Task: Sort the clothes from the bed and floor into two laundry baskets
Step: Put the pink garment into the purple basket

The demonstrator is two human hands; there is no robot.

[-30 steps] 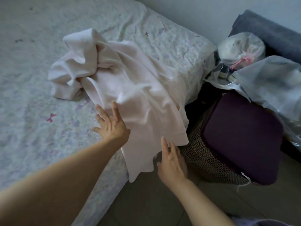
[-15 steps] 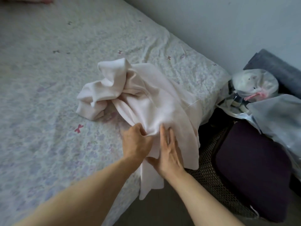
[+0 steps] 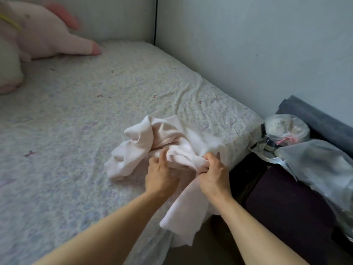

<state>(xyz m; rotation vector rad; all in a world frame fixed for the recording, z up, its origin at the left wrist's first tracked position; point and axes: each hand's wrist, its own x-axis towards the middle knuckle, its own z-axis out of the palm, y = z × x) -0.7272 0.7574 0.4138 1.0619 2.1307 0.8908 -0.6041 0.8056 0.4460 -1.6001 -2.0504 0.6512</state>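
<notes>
I note pale pink garment [image 3: 152, 148] bunched at bed [image 3: 76, 131] edge, lower centre; right hand [image 3: 214, 174] clamps its fabric, left hand [image 3: 160, 175] pinches alongside; dark-lined basket [image 3: 286, 207] lies right, nearer the right hand.

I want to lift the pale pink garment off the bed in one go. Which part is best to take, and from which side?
Take the bunched middle of the pale pink garment, where the right hand already grips a gathered fold and the left hand touches it. Come from the near bed edge: one end hangs over it, so a central grip should likely lift both ends.
</notes>
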